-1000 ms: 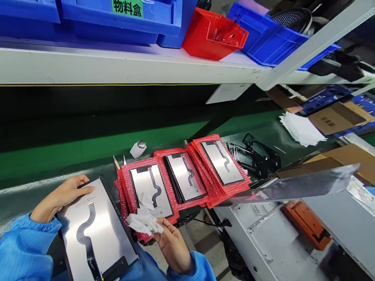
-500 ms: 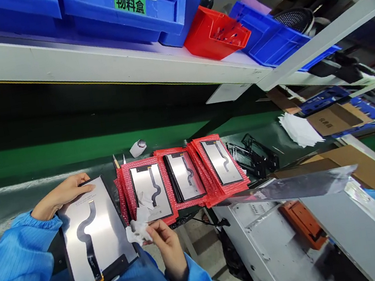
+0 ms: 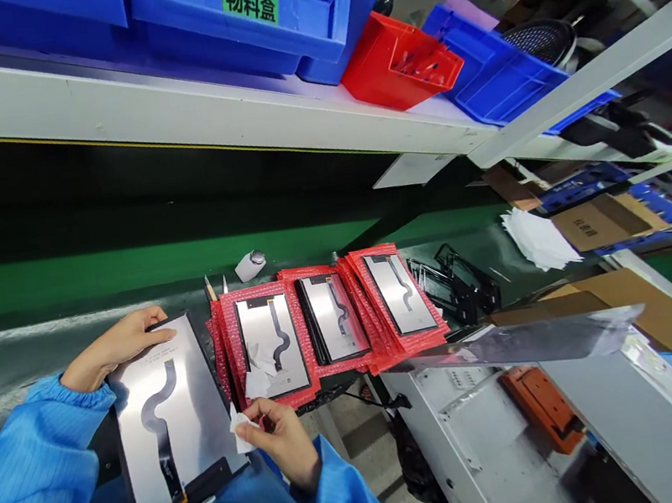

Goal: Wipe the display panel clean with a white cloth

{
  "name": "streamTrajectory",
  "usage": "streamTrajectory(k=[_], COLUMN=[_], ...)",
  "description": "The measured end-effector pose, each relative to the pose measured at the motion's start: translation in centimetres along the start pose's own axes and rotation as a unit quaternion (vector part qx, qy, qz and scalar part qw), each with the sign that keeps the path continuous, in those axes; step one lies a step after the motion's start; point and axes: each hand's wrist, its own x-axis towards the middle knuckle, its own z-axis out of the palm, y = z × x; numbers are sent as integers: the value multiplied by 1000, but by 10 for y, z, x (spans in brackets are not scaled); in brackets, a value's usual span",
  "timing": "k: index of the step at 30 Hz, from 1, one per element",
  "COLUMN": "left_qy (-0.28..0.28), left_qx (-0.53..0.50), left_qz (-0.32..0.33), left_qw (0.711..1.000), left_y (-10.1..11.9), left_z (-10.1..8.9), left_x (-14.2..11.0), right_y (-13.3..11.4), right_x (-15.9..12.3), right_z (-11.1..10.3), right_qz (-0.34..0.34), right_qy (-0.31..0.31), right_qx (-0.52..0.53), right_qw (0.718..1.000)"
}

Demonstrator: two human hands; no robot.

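Note:
My left hand (image 3: 127,344) is closed on the top edge of a display panel (image 3: 192,410), silver-backed with a dark curved ribbon cable (image 3: 159,432). The panel leans upright close to my body. In my right hand (image 3: 286,442) a small white wipe (image 3: 240,430) is pinched between thumb and fingers, beside the panel's right edge. More crumpled white wipes (image 3: 259,374) lie on a second panel (image 3: 288,327), which rests on red bubble wrap (image 3: 229,319). Two further panels, a middle one (image 3: 334,320) and a right one (image 3: 399,297), lie alongside on red bubble wrap.
A small white bottle (image 3: 250,265) and pointed tools (image 3: 210,287) stand behind the panels. Black frames (image 3: 455,279) and white sheets (image 3: 538,239) lie to the right. Overhead, a shelf (image 3: 164,130) carries blue bins and a red bin (image 3: 399,63). A grey machine (image 3: 467,435) stands at lower right.
My right hand has drawn back slightly to the left and down with a smaller piece of wipe, apart from the wipes on the panel. The left hand still holds its panel.

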Motion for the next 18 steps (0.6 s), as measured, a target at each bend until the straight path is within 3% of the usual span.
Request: streamTrajectory(k=[6, 13, 18], left_qy=[0, 9, 2], left_qx=[-15, -19, -16], left_qz=[-10, -22, -23], left_qw=[1000, 1000, 1000], left_y=[-8, -11, -7], left_z=[5, -2, 0], left_x=[-3, -4, -1], right_y=[-5, 5, -6], right_x=[16, -8, -14], right_z=[13, 7, 1], right_qz=[-52, -33, -47], right_qy=[92, 55, 30], right_qx=[-111, -122, -152], right_qw=[988, 990, 987])
